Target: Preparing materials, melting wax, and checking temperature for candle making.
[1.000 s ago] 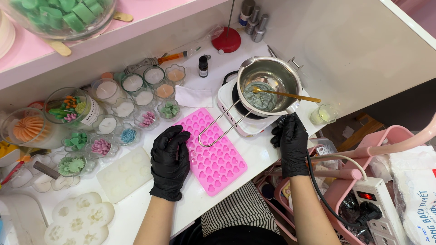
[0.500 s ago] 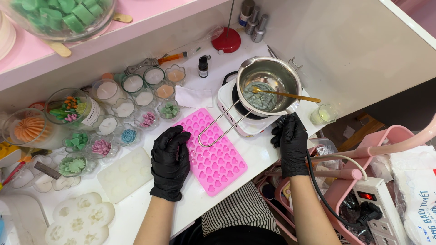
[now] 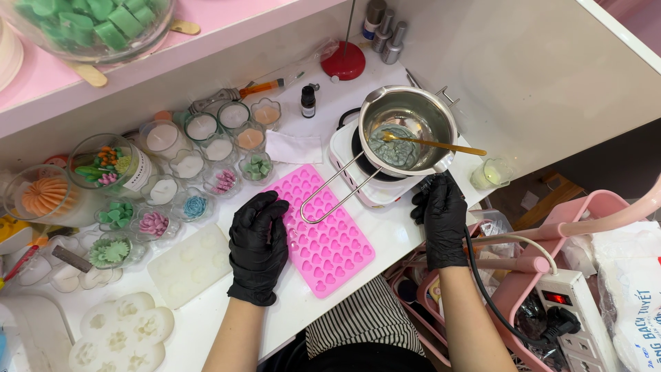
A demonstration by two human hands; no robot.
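A pink silicone mould (image 3: 330, 248) with several heart cavities lies on the white counter in front of me. My left hand (image 3: 258, 244), in a black glove, rests on the mould's left edge with fingers together, holding it down. A steel melting pot (image 3: 410, 127) with a long wire handle (image 3: 330, 193) sits on a white hot plate (image 3: 358, 172); a gold spoon (image 3: 434, 143) leans in it over greyish melt. My right hand (image 3: 444, 217), also gloved, curls its fingers against the hot plate's front right corner. What it touches there is hidden.
Several small glass jars of wax and flower shapes (image 3: 200, 172) crowd the counter on the left. A clear mould (image 3: 189, 265) and a white flower mould (image 3: 120, 334) lie near the front. A small yellow candle glass (image 3: 490, 173), a power strip (image 3: 571, 310) and a pink cart (image 3: 523, 275) are at right.
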